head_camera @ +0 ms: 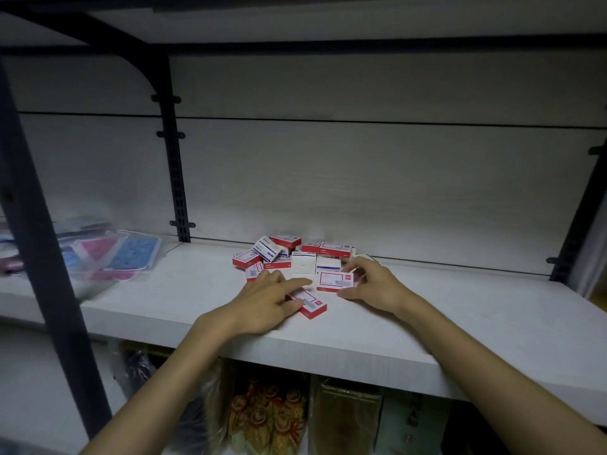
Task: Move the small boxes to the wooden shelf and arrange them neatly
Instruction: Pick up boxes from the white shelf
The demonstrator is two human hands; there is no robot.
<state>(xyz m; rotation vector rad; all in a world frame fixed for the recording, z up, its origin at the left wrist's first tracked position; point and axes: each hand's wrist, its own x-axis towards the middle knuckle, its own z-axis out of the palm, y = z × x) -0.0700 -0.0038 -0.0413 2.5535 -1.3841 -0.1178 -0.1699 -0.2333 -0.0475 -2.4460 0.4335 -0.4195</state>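
Note:
A loose pile of several small red-and-white boxes lies on the pale wooden shelf, near its back panel. My left hand rests flat on the shelf with its fingers on one red-and-white box in front of the pile. My right hand pinches another red-and-white box between thumb and fingers, holding it by its right end just in front of the pile. A plain white box stands upright behind it.
Clear plastic packs with pink and blue contents lie on the shelf at the left. A black metal upright stands against the back panel, and a black frame post crosses the left foreground. Packaged goods fill the level below.

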